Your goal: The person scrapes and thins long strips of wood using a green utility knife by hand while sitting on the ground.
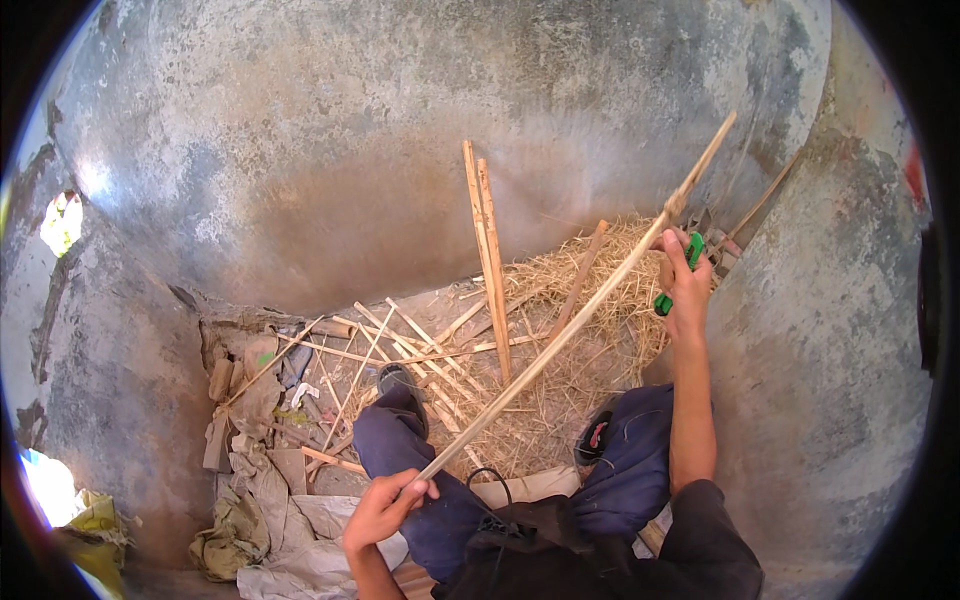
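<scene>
A long pale wooden stick [560, 340] slants up from lower left to upper right, across my legs. My left hand [384, 510] is closed around its near end. Toward the stick's far end, beside a rough knot, my right hand [688, 285] is closed on a green-handled tool [694, 250]; my fingers hide most of the tool, and no blade shows. Its fingertips lie right by the stick; whether they press on it I cannot tell.
Two upright strips of wood [487, 250] lean on the grey wall [330, 150]. Cut sticks [425, 360] lie criss-cross between my feet, and shavings [620, 285] are heaped at the far right. Crumpled sacking [285, 510] and wood scraps lie at the left.
</scene>
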A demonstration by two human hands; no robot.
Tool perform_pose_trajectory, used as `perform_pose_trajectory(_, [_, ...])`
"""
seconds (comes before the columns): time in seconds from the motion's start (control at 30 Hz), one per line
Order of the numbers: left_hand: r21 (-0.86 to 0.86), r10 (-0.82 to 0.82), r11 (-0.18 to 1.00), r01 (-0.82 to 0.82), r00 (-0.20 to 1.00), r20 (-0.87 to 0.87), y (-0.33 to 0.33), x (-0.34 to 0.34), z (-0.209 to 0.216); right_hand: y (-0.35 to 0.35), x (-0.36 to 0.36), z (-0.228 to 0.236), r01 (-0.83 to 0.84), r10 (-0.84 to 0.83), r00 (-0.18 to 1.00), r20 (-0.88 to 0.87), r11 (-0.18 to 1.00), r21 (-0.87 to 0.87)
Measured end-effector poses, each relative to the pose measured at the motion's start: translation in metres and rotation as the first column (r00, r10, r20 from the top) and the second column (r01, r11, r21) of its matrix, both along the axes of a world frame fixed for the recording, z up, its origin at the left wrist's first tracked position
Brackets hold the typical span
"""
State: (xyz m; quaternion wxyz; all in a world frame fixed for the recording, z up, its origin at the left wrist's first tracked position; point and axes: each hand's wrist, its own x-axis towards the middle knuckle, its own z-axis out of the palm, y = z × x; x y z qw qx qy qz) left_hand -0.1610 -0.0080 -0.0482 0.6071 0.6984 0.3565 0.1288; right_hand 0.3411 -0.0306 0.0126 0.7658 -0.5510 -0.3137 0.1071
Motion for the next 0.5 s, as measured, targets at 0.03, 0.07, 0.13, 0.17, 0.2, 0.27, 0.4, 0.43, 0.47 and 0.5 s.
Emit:
perform_pose_trajectory(0.03, [-0.014,0.024,1.000,-0.023,0.999,0.043,-0.003,0.012,-0.003,-0.002,-0.001,0.002,0.021,-0.020,0.999,0.042,1.000,-0.020])
perform_pose_trajectory(0.07, [-0.030,0.052,0.998,-0.050,0.995,0.087,-0.007,0.022,-0.006,-0.003,-0.006,-0.001,0.002,0.008,0.994,0.113,0.996,-0.084])
perform_pose_trajectory(0.13, [-0.068,0.069,0.996,-0.060,0.988,0.141,-0.011,0.042,-0.009,-0.015,-0.023,-0.011,-0.017,0.071,0.966,0.249,0.977,-0.211])
perform_pose_trajectory(0.17, [-0.087,0.078,0.994,-0.064,0.983,0.169,-0.013,0.052,-0.010,-0.018,-0.035,-0.017,-0.064,0.124,0.945,0.301,0.978,-0.200])
perform_pose_trajectory(0.2, [-0.076,0.068,0.996,-0.053,0.973,0.221,-0.013,0.064,-0.009,-0.021,-0.047,-0.025,-0.112,0.175,0.919,0.353,0.975,-0.192])
perform_pose_trajectory(0.27, [-0.084,0.085,0.994,-0.067,0.970,0.226,-0.014,0.080,-0.015,-0.032,-0.069,-0.043,-0.161,0.273,0.845,0.460,0.950,-0.268])
perform_pose_trajectory(0.4, [-0.035,0.104,0.995,-0.098,0.970,0.220,-0.022,0.105,-0.009,-0.053,-0.126,-0.041,-0.080,0.250,0.598,0.762,0.964,-0.254])
perform_pose_trajectory(0.43, [-0.041,0.132,0.991,-0.126,0.965,0.225,-0.026,0.110,-0.007,-0.057,-0.134,-0.039,-0.065,0.266,0.549,0.793,0.959,-0.276])
perform_pose_trajectory(0.47, [-0.046,0.161,0.987,-0.154,0.960,0.230,-0.029,0.115,-0.005,-0.056,-0.138,-0.039,-0.063,0.262,0.536,0.802,0.960,-0.272])
perform_pose_trajectory(0.5, [-0.051,0.189,0.982,-0.182,0.954,0.234,-0.033,0.119,-0.003,-0.056,-0.141,-0.039,-0.061,0.259,0.524,0.812,0.962,-0.267])
